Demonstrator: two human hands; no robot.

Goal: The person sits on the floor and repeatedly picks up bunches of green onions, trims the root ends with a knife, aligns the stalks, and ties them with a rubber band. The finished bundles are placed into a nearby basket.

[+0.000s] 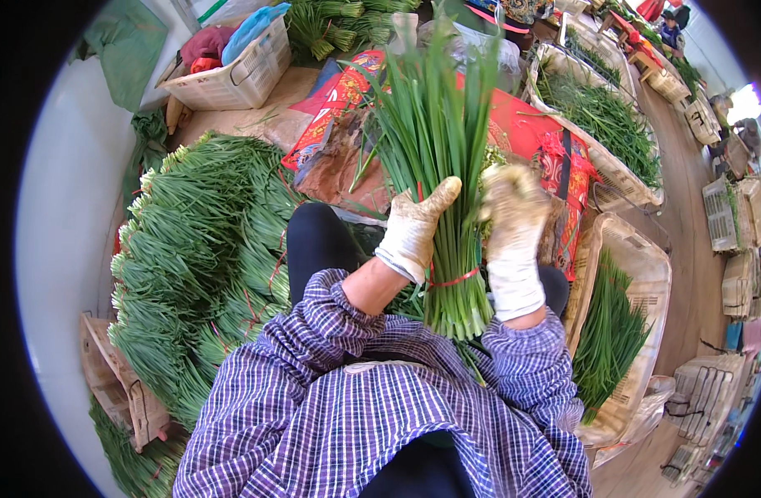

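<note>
A thick bunch of long flat green leaves, likely garlic chives [439,143], stands upright in front of my lap with its pale cut ends downward. My left hand [411,233], in a soiled white knit glove, grips the bunch around its middle, thumb across the front. A red tie [458,278] circles the stalks below that hand, close to the cut ends. Beside the bunch on the right is my right hand [514,236], gloved the same way and blurred by motion. Its fingers are too smeared to show whether they hold anything.
Red-tied bunches of the same greens [193,218] are heaped on my left. A plastic crate [651,261] with more greens stands at my right, and another greens-filled crate [651,134] lies beyond. Red patterned cloth [523,127] lies ahead. A crate of cloths [256,78] sits back left.
</note>
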